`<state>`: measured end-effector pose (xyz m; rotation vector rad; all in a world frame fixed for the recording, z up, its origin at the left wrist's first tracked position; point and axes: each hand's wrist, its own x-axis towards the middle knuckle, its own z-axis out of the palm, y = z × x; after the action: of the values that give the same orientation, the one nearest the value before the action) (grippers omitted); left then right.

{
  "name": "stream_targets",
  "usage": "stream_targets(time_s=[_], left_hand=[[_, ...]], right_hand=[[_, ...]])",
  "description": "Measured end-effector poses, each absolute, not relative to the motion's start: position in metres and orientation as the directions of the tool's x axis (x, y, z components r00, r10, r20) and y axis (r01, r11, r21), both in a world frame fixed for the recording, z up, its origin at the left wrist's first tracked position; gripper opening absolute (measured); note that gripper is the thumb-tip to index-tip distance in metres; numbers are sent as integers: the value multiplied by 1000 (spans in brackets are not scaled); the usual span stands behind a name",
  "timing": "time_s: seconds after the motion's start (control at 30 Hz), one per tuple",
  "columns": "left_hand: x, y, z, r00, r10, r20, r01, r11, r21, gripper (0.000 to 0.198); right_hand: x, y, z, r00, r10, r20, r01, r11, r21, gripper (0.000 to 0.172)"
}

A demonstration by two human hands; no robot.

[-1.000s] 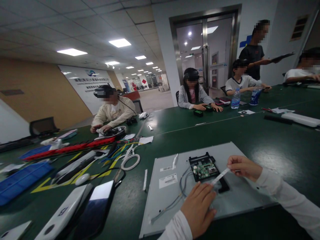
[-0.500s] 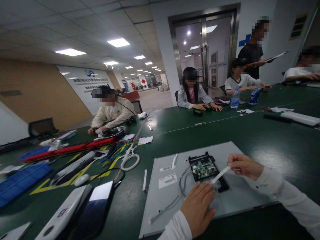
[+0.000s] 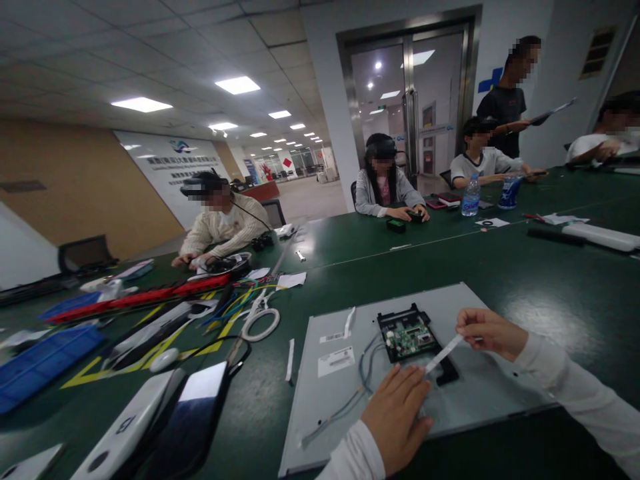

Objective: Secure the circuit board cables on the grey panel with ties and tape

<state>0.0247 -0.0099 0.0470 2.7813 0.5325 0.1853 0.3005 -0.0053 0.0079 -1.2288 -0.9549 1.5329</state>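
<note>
A flat grey metal panel (image 3: pixel 330 393) lies in front of me, with a green circuit board (image 3: pixel 410 339) in a black frame on it. My right hand (image 3: pixel 487 330) pinches the upper end of a narrow white strip (image 3: pixel 444 353) between thumb and fingers. The strip slants down across the black frame towards my left fingertips; whether it is tape or a flat cable, I cannot tell. My left hand (image 3: pixel 397 417) rests on the panel with fingers stretched out, at the strip's lower end. Thin grey-blue wires (image 3: pixel 345 408) run over the panel left of this hand.
Left of the panel are another white strip (image 3: pixel 290 360), a white cable ring (image 3: pixel 261 325), a white-and-black device (image 3: pixel 125 427), a dark-screened device (image 3: pixel 193 413) and a blue basket (image 3: pixel 45 367). Several people sit around the green table (image 3: pixel 350 260); one stands behind.
My hands and the white strip have hardly moved. Across the table, a seated person's hand has drawn in towards the small dark boxes.
</note>
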Motion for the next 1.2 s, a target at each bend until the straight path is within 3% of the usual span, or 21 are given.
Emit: stream_targets(time_s=[0.23,0.5,0.77,0.97,1.2], left_hand=[[25,-9,48,923,377,73,338,-888,311,43],[26,-9,38,922,381,65,344,-886,311,46],[28,-8,26,929,357,100,319,-907,275,49],[28,-8,26,927,367,82,333,-903,271,49],[28,-7,26,929,362,81,328,-903,278,48]], right_hand=[[299,-5,5,-15,975,-224,-28,-224,-974,29],[297,-3,0,-118,976,-183,154,-164,-974,26],[292,-1,-6,-100,990,-95,256,-66,-964,19],[291,-2,-10,-75,997,14,480,48,-876,9],[287,-3,-8,-52,997,48,653,70,-754,6]])
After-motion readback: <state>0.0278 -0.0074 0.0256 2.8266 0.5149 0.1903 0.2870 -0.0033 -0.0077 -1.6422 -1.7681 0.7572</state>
